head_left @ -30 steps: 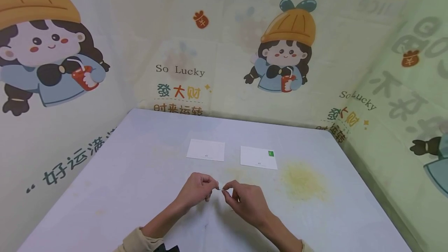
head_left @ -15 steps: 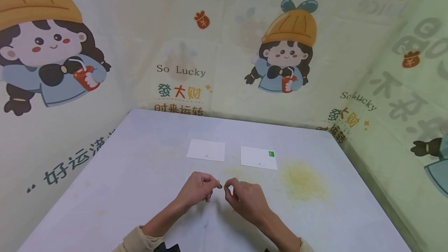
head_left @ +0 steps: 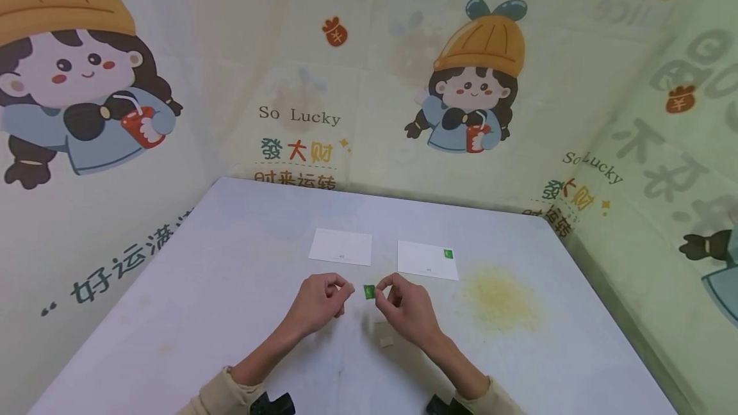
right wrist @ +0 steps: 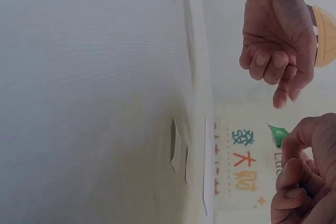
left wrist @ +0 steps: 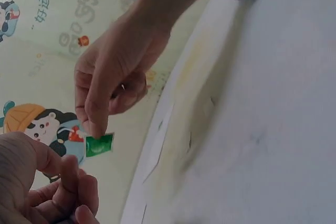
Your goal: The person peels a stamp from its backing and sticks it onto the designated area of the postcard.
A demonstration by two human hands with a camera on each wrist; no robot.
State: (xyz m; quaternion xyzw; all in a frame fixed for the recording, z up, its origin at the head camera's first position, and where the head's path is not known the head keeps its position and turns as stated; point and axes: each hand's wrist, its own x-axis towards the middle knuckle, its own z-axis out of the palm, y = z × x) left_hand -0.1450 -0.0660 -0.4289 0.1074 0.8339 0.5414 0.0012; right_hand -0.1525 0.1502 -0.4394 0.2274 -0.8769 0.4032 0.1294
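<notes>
My right hand (head_left: 408,308) pinches a small green postage stamp (head_left: 369,291) by its edge, between thumb and index finger, raised over the table. The stamp's green face and pale border also show in the left wrist view, below the fingertips. My left hand (head_left: 320,303) hovers just left of the stamp, fingers curled, with a narrow gap between; nothing shows in its grasp. Behind the hands lie two white cards: a plain left card (head_left: 340,247) and a right card (head_left: 423,261) bearing another green stamp (head_left: 448,253) in its upper right corner.
A small pale paper scrap (head_left: 386,342) lies on the white table (head_left: 259,242) below the right hand, with a second scrap (right wrist: 188,169) close by. A yellow stain (head_left: 501,296) marks the tabletop at right. Cartoon-printed cloth walls (head_left: 369,82) stand around the table.
Earlier both hands' fingertips met around a tiny piece. Now they have parted and risen slightly; the right hand alone holds the stamp, its green face showing. A pale scrap now shows clearly below.
</notes>
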